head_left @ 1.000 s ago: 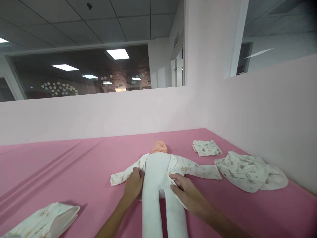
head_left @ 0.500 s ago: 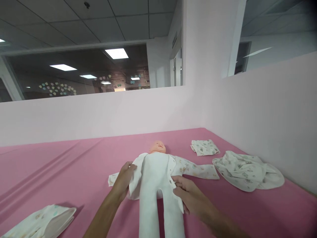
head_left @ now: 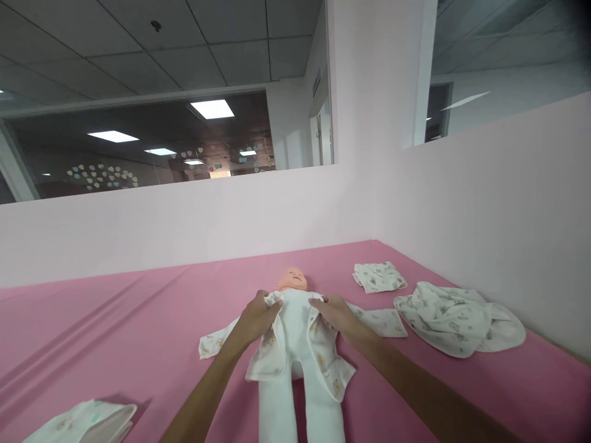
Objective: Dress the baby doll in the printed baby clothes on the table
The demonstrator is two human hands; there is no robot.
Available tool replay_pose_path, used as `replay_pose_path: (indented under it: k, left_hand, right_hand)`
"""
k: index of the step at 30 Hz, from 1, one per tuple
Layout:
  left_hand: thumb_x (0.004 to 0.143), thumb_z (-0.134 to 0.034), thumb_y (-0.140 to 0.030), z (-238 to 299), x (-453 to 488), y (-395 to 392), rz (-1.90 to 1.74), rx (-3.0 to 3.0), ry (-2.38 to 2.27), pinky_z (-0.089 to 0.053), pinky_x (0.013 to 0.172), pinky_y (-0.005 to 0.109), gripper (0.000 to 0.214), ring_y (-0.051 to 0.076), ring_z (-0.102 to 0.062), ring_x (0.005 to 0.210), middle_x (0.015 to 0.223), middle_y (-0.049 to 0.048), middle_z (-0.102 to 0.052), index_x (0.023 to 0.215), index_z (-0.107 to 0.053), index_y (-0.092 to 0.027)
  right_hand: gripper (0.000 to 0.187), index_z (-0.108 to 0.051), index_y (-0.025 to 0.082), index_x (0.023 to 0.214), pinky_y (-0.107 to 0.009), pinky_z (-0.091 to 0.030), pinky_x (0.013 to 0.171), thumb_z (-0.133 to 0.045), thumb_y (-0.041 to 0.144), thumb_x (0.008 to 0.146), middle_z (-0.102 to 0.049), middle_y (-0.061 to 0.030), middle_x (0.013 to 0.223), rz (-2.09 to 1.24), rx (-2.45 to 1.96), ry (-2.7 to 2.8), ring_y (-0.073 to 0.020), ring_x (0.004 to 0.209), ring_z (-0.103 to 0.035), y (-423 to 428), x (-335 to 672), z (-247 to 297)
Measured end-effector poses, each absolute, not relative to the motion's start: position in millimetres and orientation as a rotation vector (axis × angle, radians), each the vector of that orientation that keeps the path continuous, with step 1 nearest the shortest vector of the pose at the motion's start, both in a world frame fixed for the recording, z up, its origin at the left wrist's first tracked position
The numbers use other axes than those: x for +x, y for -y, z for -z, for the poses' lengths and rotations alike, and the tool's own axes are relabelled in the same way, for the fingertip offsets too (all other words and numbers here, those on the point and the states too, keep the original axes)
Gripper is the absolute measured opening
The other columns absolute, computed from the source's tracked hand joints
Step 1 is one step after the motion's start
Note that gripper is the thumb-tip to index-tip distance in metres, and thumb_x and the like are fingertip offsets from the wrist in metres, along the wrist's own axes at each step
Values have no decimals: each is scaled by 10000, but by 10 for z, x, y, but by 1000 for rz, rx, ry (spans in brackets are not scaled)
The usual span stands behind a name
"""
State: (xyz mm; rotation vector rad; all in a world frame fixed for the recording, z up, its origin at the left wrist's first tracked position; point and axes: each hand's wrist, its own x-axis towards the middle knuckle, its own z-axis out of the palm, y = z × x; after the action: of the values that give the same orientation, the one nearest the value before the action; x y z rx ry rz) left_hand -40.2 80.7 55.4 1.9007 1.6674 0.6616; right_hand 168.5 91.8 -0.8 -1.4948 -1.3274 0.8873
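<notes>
A baby doll with a white cloth body lies on its back, head at the far end and legs towards me. Its arms are in the sleeves of a white patterned baby jacket, whose front hangs apart over the chest. My left hand pinches the jacket's left front edge near the neck. With fingers closed, my right hand grips the opposite front edge at the same height. Both lower front flaps spread outward beside the doll's hips. My hands cover part of the doll's shoulders.
Pink sheeting covers the surface, with creases at left. To the right lie a small folded patterned cloth and a larger crumpled patterned cloth. Another folded patterned cloth is at the lower left. White walls with windows border the far and right sides.
Both hands have moved up the jacket's front edges, from about waist level to near the doll's neck. The lower flaps now fall outward, showing their patterned side.
</notes>
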Motion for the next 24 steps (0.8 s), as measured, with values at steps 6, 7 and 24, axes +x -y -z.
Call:
replay_pose_path:
  k: [6, 7, 24]
  left_hand:
    - [861, -417, -452, -390, -219, -1300, -521, 2180, -1946, -411, 702, 298, 325, 263, -611, 940, 1106, 143, -616, 947, -537, -163]
    - [862, -415, -410, -370, -204, -1339, -530, 2192, -1946, -401, 681, 295, 275, 256, -616, 905, 1058, 136, -632, 897, -539, -167]
    - [956, -299, -359, -179, -94, -1395, -964, 2229, -1818, -371, 623, 264, 306, 183, -600, 772, 849, 45, -665, 808, -522, -209]
  right_hand:
    - [169, -359, 217, 569, -238, -216, 458, -464, 200, 700, -351, 51, 521, -687, -1499, 1276, -99, 498, -335, -1363, 1596, 15]
    - [156, -367, 214, 573, -236, -224, 462, -448, 197, 705, -372, 45, 534, -654, -1495, 1265, -103, 508, -349, -1428, 1587, 10]
    - [260, -459, 210, 599, -265, -279, 557, -405, 318, 830, -530, 14, 594, -435, -1253, 1378, -155, 579, -449, -1303, 1231, 59]
